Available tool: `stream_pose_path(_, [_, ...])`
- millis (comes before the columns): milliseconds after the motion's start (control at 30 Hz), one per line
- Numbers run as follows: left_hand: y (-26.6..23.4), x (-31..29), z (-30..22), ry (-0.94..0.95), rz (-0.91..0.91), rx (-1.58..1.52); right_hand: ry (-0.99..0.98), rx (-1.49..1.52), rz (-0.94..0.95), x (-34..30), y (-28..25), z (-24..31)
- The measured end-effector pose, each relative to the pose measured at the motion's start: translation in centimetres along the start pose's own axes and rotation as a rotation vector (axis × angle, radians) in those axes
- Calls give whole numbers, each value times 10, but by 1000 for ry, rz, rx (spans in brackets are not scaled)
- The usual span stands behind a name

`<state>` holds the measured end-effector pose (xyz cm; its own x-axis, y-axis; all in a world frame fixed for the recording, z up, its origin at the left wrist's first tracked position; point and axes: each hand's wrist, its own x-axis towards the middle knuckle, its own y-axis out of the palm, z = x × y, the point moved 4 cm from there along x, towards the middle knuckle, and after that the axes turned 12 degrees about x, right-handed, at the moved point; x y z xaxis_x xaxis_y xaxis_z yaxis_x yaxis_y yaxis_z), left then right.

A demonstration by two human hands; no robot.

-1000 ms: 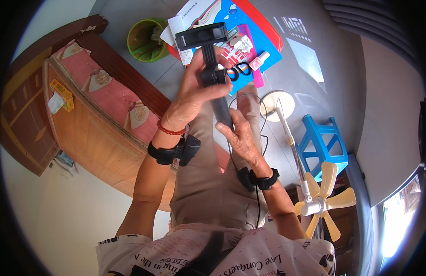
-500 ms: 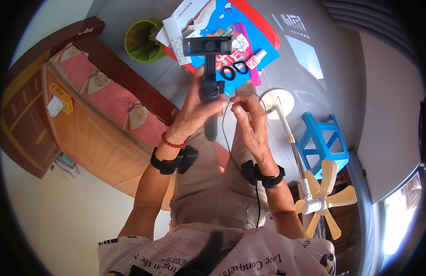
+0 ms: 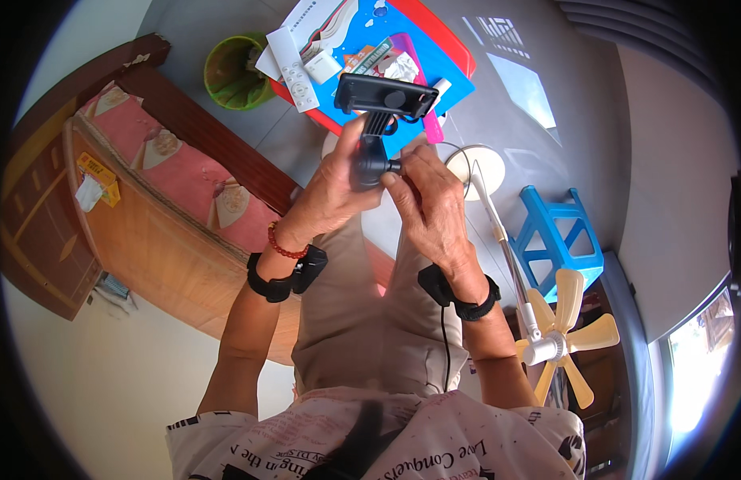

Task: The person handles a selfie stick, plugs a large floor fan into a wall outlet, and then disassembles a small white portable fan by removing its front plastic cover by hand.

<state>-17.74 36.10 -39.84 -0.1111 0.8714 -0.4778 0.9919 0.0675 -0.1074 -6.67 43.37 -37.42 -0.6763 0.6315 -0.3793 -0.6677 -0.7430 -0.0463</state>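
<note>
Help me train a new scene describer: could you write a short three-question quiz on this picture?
1. True or false: the fan stands on the person's left side.
2. Multiple choice: what colour is the stool? A) red B) blue C) white
3. Short answer: which hand is wrapped around the black holder, and where is the other hand?

Key:
1. False; it is on the right.
2. B
3. The left hand; the right hand is at the holder's side knob.
</note>
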Motion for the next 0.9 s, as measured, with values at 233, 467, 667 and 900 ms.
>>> stream_pose_path(233, [0, -2, -3, 20, -8, 64, 27, 153, 71, -4, 0, -11])
stream_pose_path(467, [4, -6, 3, -38, -41, 30, 178, 325, 129, -9, 4, -21])
stream_pose_path(667, [-1, -10, 0, -98, 138, -210, 166, 158, 235, 0, -2, 4])
stream_pose_path(900, [0, -22, 1, -178, 210, -286, 220, 103, 382, -2, 0, 7])
